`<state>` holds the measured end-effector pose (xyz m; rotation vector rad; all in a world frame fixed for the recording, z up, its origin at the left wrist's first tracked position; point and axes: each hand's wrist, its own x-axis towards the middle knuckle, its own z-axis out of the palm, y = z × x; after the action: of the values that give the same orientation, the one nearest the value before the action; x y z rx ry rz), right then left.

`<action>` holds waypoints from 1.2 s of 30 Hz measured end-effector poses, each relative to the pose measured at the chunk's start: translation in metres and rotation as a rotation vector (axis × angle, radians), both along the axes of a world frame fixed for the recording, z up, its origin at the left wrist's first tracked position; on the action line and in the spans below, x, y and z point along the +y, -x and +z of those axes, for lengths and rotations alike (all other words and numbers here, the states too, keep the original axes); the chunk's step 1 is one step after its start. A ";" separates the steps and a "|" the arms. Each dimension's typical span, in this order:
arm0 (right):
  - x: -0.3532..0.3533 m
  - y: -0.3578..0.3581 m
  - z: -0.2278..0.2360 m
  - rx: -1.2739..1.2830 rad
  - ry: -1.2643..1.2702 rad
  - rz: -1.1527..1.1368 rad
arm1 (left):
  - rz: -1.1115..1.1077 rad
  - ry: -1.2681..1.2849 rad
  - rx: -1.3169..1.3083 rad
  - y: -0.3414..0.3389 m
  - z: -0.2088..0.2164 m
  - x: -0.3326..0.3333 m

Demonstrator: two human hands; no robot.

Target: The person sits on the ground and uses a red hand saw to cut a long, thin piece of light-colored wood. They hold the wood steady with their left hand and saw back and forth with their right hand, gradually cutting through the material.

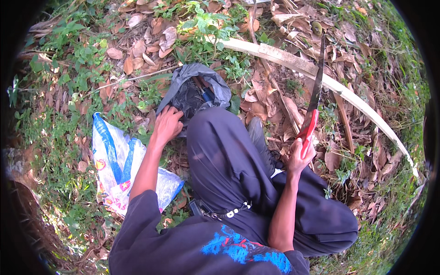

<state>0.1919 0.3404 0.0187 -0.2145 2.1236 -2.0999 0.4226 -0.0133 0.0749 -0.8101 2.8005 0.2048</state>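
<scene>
A hand saw (316,91) with a red handle and a dark, narrow blade is gripped in my right hand (300,156), the blade pointing up and away from me. Its blade passes over a long pale strip of wood (284,59) lying on the ground. My left hand (168,123) is at the near left edge of a dark grey plastic bag (195,73), its fingers curled at the rim. The bag's mouth gapes, and a tool with a blue handle (207,95) shows inside. What else the bag contains is hard to make out.
A white and blue printed plastic sack (110,151) lies flat under my left forearm. Dry brown leaves (137,50) and green weeds cover the ground. A thin brown stick (344,123) rests beneath the pale strip at the right. My bent knees are close to the bag.
</scene>
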 end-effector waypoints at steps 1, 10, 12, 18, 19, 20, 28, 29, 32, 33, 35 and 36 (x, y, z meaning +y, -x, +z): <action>-0.001 -0.002 0.000 0.002 -0.005 -0.002 | 0.001 -0.013 0.027 0.002 0.004 0.001; -0.001 -0.001 -0.006 -0.008 -0.059 -0.027 | 0.252 -0.303 0.540 0.074 0.078 0.024; -0.005 0.000 0.000 0.030 -0.111 -0.002 | 0.158 -0.283 0.587 0.105 0.096 0.033; 0.001 0.005 0.013 0.066 -0.188 0.005 | -0.623 -0.537 0.299 0.213 0.129 0.119; 0.002 0.004 0.016 0.022 -0.198 0.023 | -0.710 -0.490 0.386 0.225 0.140 0.158; 0.003 -0.004 0.001 0.058 -0.083 0.014 | -0.770 -0.516 0.352 0.239 0.149 0.191; 0.008 -0.015 -0.024 -0.016 0.049 0.226 | -0.914 -0.244 0.236 0.413 -0.030 0.379; 0.002 -0.023 -0.038 -0.040 0.050 0.182 | -0.974 -0.034 0.185 0.426 -0.053 0.379; 0.006 -0.031 -0.055 -0.199 0.093 0.161 | -0.915 -0.075 0.165 0.428 -0.082 0.391; 0.006 -0.030 -0.052 -0.196 0.102 0.147 | -0.942 -0.042 0.224 0.424 -0.083 0.394; 0.005 -0.026 -0.040 -0.123 0.103 0.099 | -0.968 -0.012 0.278 0.421 -0.073 0.393; 0.006 -0.022 -0.033 -0.057 0.090 0.049 | -0.977 -0.028 0.272 0.419 -0.062 0.395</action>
<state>0.2139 0.3466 -0.0142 -0.2117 1.9742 -2.1486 0.0035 0.3815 0.0134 0.6731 3.0470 0.1817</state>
